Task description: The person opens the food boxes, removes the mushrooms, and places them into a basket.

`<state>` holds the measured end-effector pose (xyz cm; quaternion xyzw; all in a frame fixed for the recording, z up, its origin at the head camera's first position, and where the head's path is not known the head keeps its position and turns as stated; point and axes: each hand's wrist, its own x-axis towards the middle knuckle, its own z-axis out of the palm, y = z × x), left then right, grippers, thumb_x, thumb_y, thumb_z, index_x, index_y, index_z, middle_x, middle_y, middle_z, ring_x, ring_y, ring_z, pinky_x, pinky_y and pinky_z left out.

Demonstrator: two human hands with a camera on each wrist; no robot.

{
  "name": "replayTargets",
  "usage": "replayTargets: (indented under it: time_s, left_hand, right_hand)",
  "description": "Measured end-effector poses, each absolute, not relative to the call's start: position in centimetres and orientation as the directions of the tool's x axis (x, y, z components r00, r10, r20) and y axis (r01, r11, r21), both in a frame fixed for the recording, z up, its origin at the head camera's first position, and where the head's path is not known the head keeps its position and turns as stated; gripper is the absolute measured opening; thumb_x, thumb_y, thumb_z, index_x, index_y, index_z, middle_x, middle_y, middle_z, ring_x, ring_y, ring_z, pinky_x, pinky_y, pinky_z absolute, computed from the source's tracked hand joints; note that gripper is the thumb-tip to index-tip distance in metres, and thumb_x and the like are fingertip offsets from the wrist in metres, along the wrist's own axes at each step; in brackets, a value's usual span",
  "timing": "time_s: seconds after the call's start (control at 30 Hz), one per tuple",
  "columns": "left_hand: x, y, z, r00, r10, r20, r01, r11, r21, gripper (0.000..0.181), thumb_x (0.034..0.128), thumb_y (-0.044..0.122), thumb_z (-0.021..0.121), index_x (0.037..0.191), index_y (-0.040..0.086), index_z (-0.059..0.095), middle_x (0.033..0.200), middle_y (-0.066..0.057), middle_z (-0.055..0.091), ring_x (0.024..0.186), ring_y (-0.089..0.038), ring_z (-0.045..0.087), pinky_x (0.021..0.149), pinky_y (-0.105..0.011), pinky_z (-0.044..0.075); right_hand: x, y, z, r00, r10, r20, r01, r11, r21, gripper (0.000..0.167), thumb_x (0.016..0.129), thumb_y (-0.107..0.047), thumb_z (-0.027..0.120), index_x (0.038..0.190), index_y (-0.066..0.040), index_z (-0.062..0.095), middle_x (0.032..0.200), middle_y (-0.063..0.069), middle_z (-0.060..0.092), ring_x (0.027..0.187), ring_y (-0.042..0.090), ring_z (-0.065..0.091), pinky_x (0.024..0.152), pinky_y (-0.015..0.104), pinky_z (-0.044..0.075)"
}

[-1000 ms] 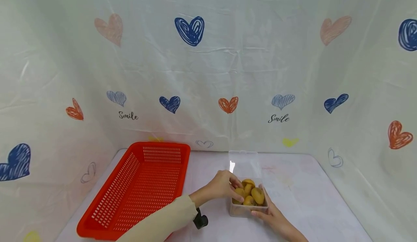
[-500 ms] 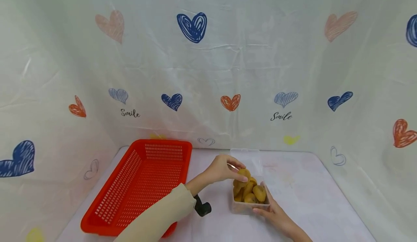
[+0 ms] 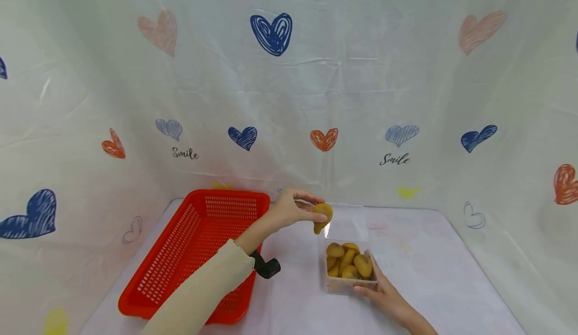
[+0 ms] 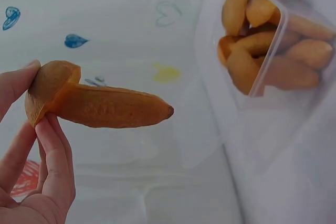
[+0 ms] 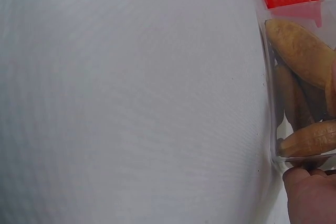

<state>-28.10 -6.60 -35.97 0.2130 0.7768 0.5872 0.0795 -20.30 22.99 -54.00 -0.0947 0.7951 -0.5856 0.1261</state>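
My left hand (image 3: 291, 209) pinches a brown mushroom (image 4: 113, 106) by its cap. The stem points to the right in the left wrist view, and the head view shows this mushroom raised above the table, apart from the box. On the table stands a clear plastic box (image 3: 338, 288), its lid (image 3: 349, 219) folded back behind it. Several more mushrooms (image 3: 347, 259) fill the box. My right hand (image 3: 384, 295) grips the box's right side, thumb at the front corner and fingers along the side wall. Only part of the right hand shows in the right wrist view.
A red perforated basket (image 3: 226, 207) lies on the left of the table, partly behind my left forearm. White cloth (image 3: 429, 265) covers the table. A heart-patterned curtain (image 3: 343, 84) hangs behind and on both sides.
My left hand has taken a mushroom out of the box and lifted it up and to the left. My right hand stays on the box. The head view has shifted slightly.
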Motion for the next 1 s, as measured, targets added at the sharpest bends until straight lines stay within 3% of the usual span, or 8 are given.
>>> replayTargets:
  time_s: [0.63,0.9,1.0]
  left_hand:
    - [-28.3,-15.6,-35.1,-0.959,0.253,0.130,0.194,0.246,0.950,0.043,0.0815,0.019,0.085,0.120,0.006,0.072,0.117,-0.008,0.070,0.103,-0.025,0.068,0.089,-0.036,0.056]
    - [-28.1,-19.8,-36.1,-0.979,0.178,0.099,0.154,0.333,0.930,0.046,0.0847,0.022,0.082,0.125,0.003,0.069,0.125,-0.015,0.064,0.099,-0.028,0.068,0.090,-0.038,0.055]
    - [-28.2,-21.0,-36.8,-0.988,0.126,0.090,0.131,0.378,0.917,0.044,0.0851,0.021,0.082,0.123,0.003,0.069,0.126,-0.015,0.060,0.106,-0.030,0.062,0.091,-0.039,0.053]
  right_hand:
    - [-20.3,22.9,-53.9,-0.949,-0.303,-0.086,-0.005,0.288,-0.958,0.102,0.095,-0.012,0.068,0.159,-0.014,-0.011,0.163,0.018,-0.015,0.146,0.045,-0.016,0.113,0.065,-0.003]
    - [-20.2,22.9,-53.7,-0.947,-0.301,-0.114,0.010,0.325,-0.946,0.102,0.097,-0.019,0.067,0.159,-0.014,-0.014,0.164,0.016,-0.017,0.146,0.043,-0.015,0.113,0.055,0.005]
    - [-20.3,22.9,-53.7,-0.945,-0.304,-0.118,0.009,0.336,-0.942,0.102,0.097,-0.020,0.067,0.158,-0.013,-0.014,0.164,0.016,-0.017,0.147,0.043,-0.014,0.112,0.053,0.008]
